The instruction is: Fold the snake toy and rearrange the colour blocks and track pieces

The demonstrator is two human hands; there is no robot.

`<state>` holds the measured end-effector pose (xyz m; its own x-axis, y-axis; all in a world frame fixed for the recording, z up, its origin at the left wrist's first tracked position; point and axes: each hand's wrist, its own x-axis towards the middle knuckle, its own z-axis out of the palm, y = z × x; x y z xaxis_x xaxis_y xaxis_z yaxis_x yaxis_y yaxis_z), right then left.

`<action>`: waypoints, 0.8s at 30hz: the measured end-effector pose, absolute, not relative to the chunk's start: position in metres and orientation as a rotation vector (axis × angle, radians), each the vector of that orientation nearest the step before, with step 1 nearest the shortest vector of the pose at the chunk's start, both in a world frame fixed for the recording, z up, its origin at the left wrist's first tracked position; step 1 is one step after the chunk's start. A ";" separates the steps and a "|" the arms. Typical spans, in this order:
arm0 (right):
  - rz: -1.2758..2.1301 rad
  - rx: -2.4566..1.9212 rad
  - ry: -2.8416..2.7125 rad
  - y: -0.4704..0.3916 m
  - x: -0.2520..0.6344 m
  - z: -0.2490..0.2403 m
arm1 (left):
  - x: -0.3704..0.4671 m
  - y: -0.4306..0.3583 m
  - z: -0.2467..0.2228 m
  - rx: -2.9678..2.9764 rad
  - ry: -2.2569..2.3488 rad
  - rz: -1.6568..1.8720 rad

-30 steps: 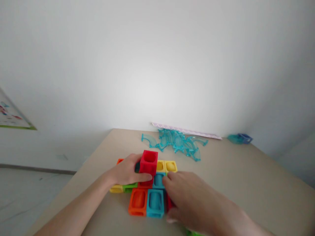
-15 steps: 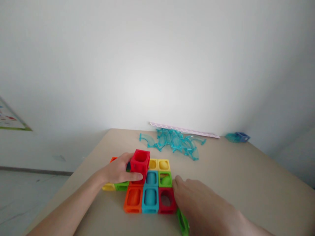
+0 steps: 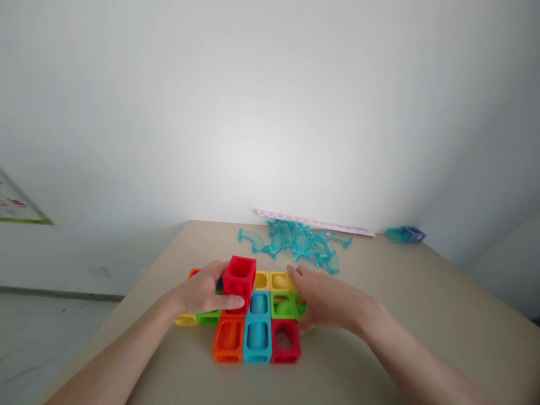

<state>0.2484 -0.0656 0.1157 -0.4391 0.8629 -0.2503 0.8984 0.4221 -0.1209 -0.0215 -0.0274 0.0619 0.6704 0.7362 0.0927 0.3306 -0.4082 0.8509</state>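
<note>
My left hand is closed around a red cube block, its thumb pressed on the near side. This red block stands higher than the blocks around it. My right hand grips a green cube block, largely hidden by the fingers. It sits beside another green block at the right side of the joined group. Nearby in the group are an orange block, blue blocks, a hollow red block and yellow blocks. More blocks lie partly hidden under my left hand.
A heap of clear teal curved track pieces lies behind the blocks. Against the wall is a long pale pink strip. A dark blue block with teal pieces sits at the far right of the table.
My right hand has moved up and away from me, bringing the green block from the table's near side to the group's right side. My left hand stays on the red block.
</note>
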 end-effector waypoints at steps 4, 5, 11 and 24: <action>-0.077 1.613 2.533 -0.092 0.240 0.123 | -0.022 -0.027 0.062 1.994 0.850 0.593; -0.068 1.525 2.580 -0.100 0.233 0.122 | -0.022 -0.027 0.062 1.996 0.862 0.587; 0.136 1.253 2.588 -0.117 0.187 0.094 | -0.021 -0.029 0.062 1.961 0.932 0.599; -0.308 1.216 2.615 -0.101 0.210 0.131 | -0.019 -0.030 0.066 1.944 0.917 0.583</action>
<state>0.2104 -0.1007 0.1314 -0.6242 0.7199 -0.3035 0.7707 0.6310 -0.0887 -0.0186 -0.0298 0.0656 0.6169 0.7859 0.0421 0.3712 -0.3377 0.8650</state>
